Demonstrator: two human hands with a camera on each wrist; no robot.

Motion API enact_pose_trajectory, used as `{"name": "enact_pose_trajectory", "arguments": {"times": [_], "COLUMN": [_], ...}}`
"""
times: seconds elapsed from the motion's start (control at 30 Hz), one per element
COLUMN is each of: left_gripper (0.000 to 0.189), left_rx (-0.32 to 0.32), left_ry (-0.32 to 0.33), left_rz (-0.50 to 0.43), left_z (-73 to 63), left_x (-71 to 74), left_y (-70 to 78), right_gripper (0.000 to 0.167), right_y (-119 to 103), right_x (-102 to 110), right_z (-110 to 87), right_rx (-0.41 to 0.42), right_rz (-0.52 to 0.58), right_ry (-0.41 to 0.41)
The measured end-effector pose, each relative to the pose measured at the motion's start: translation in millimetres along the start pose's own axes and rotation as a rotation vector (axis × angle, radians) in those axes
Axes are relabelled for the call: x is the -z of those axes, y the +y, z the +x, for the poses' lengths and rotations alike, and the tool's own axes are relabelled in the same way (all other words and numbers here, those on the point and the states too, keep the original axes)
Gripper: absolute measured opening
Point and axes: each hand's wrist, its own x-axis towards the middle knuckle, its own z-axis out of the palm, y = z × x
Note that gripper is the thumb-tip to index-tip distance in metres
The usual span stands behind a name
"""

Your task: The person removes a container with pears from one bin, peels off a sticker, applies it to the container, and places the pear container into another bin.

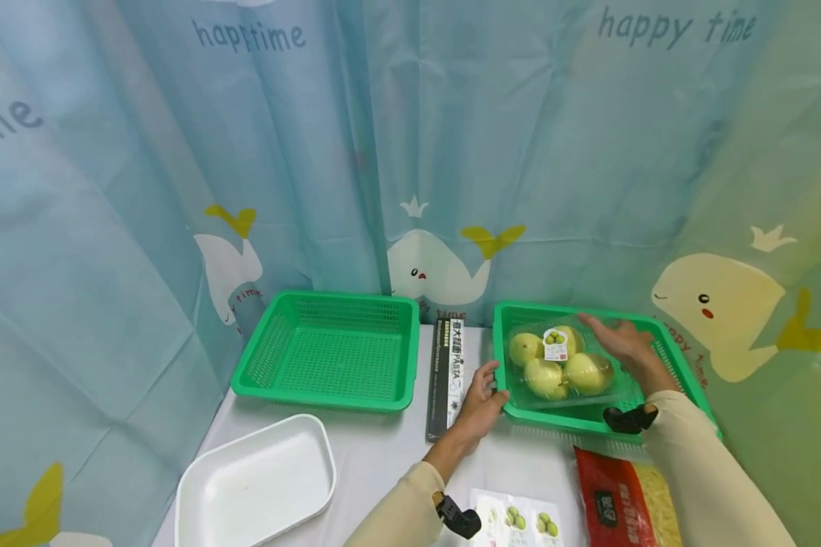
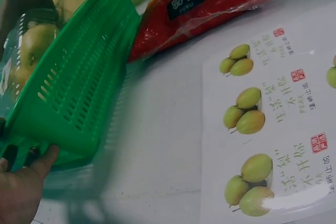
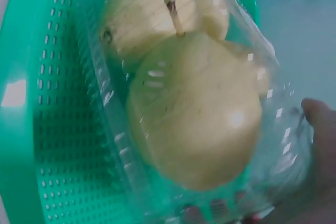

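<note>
The right hand (image 1: 622,346) is reaching into the right green basket (image 1: 677,365), its fingers spread and curling round the far side of a clear plastic pack of pears (image 1: 562,363); the right wrist view is showing fingertips (image 3: 315,129) pressing against the clear shell, with the pack lying inside the basket against its perforated wall (image 3: 58,129). The left hand (image 1: 482,399) is gripping the basket's near left corner, thumb over the rim and fingers curling under it, as the left wrist view confirms (image 2: 23,182). That basket is sitting at the table's right back corner, close to the curtain (image 1: 178,152), leaving little room behind it or to its right. A second, empty green basket (image 1: 328,349) is standing well apart to the left, and a black pasta box (image 1: 446,378) is lying in the gap between the two. A white tray (image 1: 256,482) is resting at the front left of the pale table (image 1: 383,456). Near the front edge a printed sheet (image 2: 273,124) picturing pears is lying flat, and a red bag (image 1: 619,501) is lying just beside it, right below the held basket. The curtain is reading "happy time" among whales; the box is reading "PASTA"; the sheet is reading "PEAR" beside red seals and Chinese characters; the pack is carrying a small white label (image 1: 556,346) too small to read.
</note>
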Motion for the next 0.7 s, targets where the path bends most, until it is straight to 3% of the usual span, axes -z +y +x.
{"name": "enact_pose_trajectory", "arguments": {"times": [0.13,0.4,0.57,0.7], "left_gripper": [0.056,0.058,0.058,0.058], "left_rx": [0.001,-0.003,-0.004,-0.005], "left_ry": [-0.007,-0.029,-0.043,-0.048], "left_rz": [-0.001,-0.011,-0.029,-0.044], "left_z": [0.7,-1.8,-2.4,-4.7], "left_x": [-0.5,-1.2,-2.8,-2.6], "left_y": [-1.4,1.2,2.6,2.8], "right_gripper": [0.122,0.123,0.114,0.109], "right_y": [6,34,50,59], "right_x": [-1,-5,-5,-6], "right_z": [-0.9,1.8,4.3,4.2], "right_rx": [-0.068,-0.073,-0.064,-0.065], "right_rz": [-0.048,0.245,0.305,0.28], "right_ry": [0.021,0.086,0.15,0.141]}}
